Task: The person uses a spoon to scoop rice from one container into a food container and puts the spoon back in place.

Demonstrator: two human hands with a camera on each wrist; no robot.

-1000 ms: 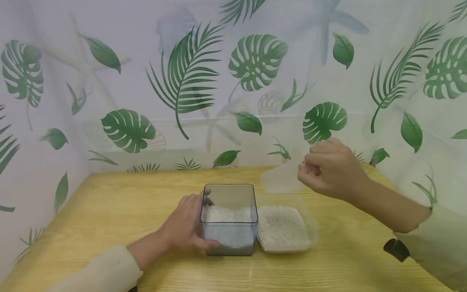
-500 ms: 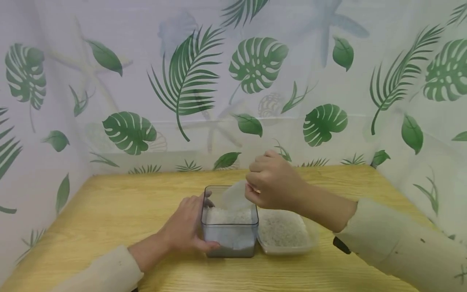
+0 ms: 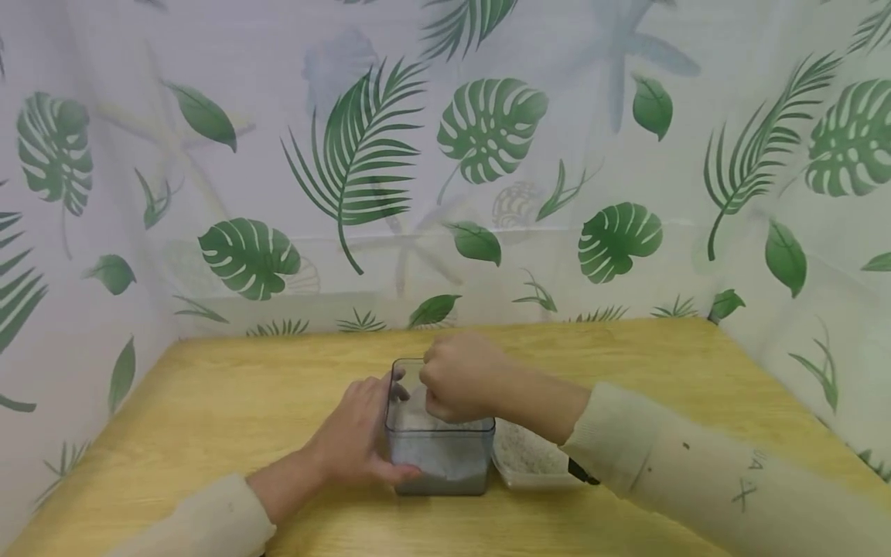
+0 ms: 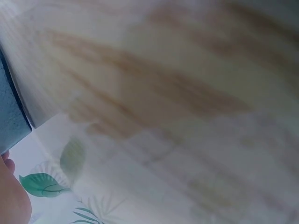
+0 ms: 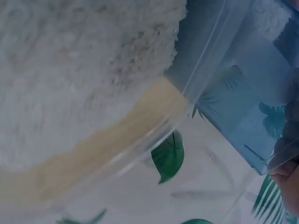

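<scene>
A clear square container (image 3: 438,463) part-filled with white rice stands on the wooden table (image 3: 244,387). My left hand (image 3: 358,441) grips its left wall, thumb at the front and fingers at the back. My right hand (image 3: 455,379) hovers over the container's mouth with its fingers curled round a translucent plastic piece (image 3: 416,404) that dips inside and is mostly hidden. A shallow clear tray (image 3: 532,464) of rice touches the container's right side, partly under my right forearm. The right wrist view looks closely at the tray's rice (image 5: 70,70) and the container (image 5: 233,93).
A leaf-print curtain (image 3: 487,131) closes off the table at the back and on both sides. Bare wood lies left of and behind the containers. The left wrist view is blurred, with the container's corner (image 4: 9,116) and table wood (image 4: 163,93).
My right hand has carried the translucent piece from the back right of the table leftwards and down onto the container's mouth. The left hand has kept its hold.
</scene>
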